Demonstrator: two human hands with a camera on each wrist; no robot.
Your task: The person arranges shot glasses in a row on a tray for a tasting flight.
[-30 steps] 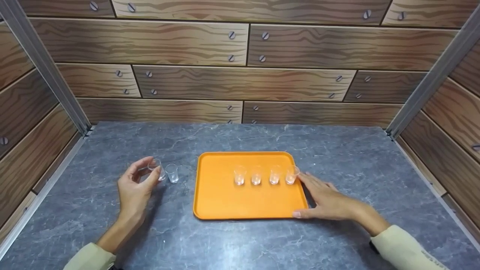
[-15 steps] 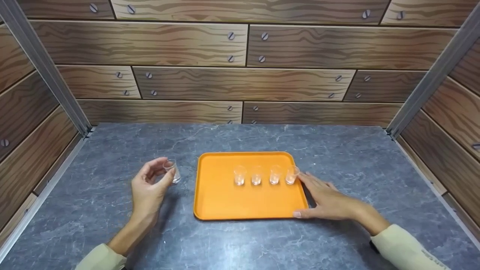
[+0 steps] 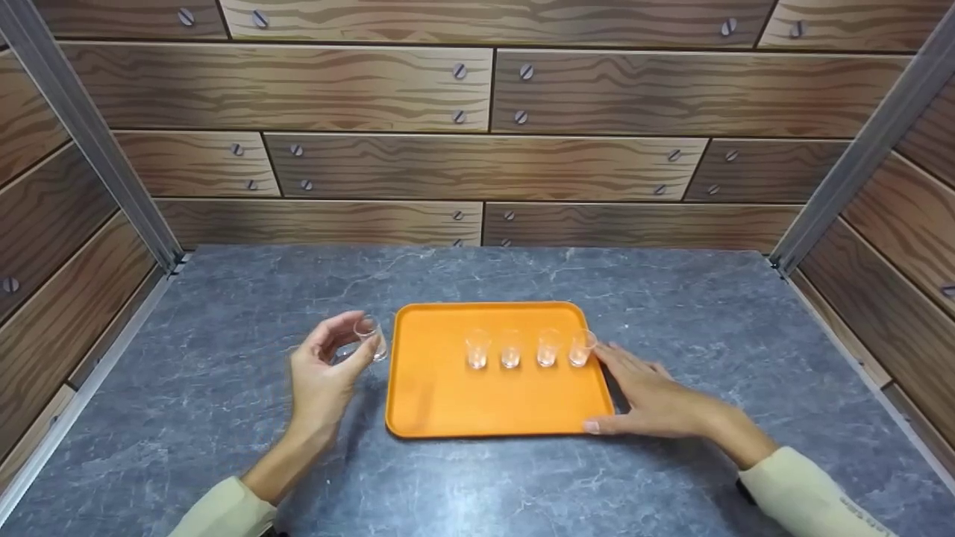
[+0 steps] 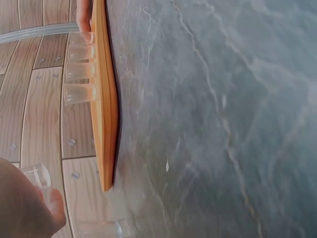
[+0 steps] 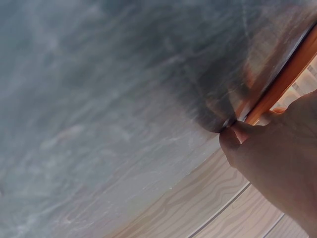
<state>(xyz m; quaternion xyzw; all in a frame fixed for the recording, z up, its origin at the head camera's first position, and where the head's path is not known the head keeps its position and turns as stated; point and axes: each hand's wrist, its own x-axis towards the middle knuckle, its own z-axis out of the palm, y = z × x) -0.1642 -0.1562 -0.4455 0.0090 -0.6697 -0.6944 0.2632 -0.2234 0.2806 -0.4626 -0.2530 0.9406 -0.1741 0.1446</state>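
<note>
- A small clear glass point(image 3: 371, 333) is pinched upright in the left hand point(image 3: 326, 373), just left of the orange tray point(image 3: 448, 395) on the table point(image 3: 224, 418)
- The tray's right edge is pressed by the flat, open-fingered right hand point(image 3: 649, 399)
- Four glasses point(image 3: 528, 349) are lined up to the right

I see my left hand point(image 4: 22, 206) holding a small clear glass point(image 4: 37, 176) beside the orange tray point(image 4: 104, 99) (four glasses point(image 4: 79, 72) on it) over grey stone.
</note>
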